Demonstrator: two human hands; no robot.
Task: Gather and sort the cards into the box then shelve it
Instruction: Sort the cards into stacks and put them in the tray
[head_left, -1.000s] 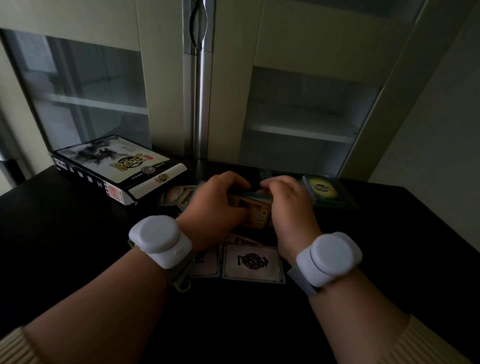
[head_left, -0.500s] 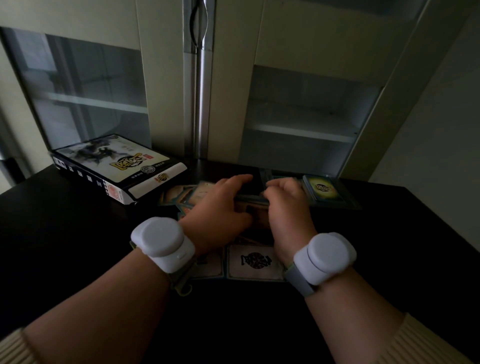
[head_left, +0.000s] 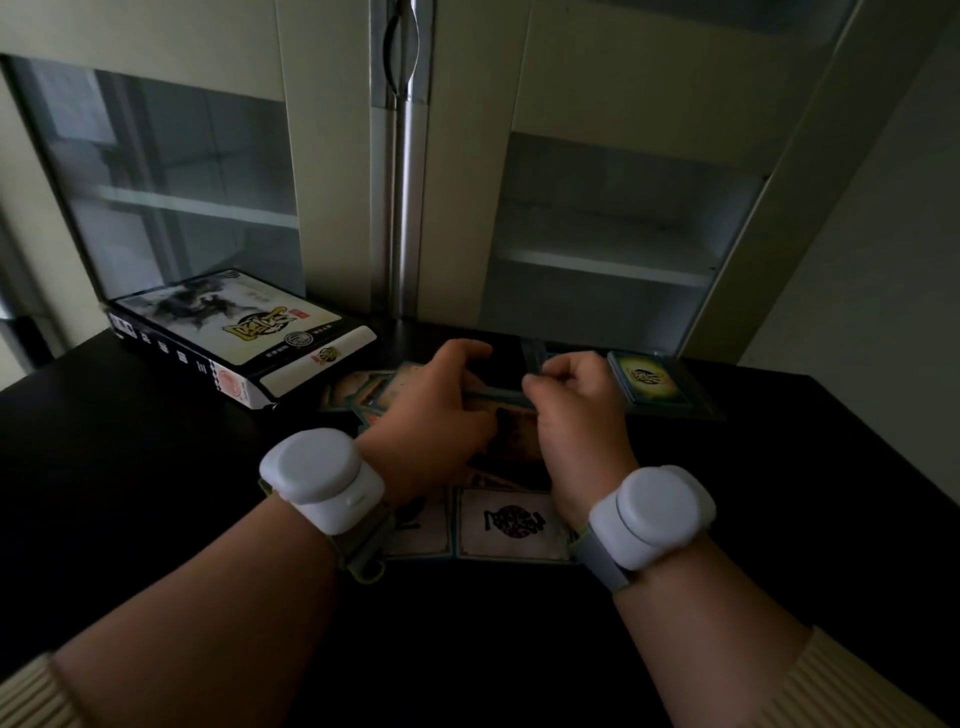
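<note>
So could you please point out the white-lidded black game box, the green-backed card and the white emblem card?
game box (head_left: 244, 332), head view, lid.
green-backed card (head_left: 652, 376), head view, centre emblem.
white emblem card (head_left: 511, 522), head view, dark emblem.

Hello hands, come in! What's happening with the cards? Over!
Left hand and right hand both grip a card stack. Loose cards lie on table. Box shut, far left. Nothing blocking.

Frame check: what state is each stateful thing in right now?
left hand: curled, gripping a stack of cards
right hand: curled, gripping the same stack
box: closed, flat on the table
white-backed card: flat, face down
green-backed card: flat, face down
cabinet doors: closed
</note>
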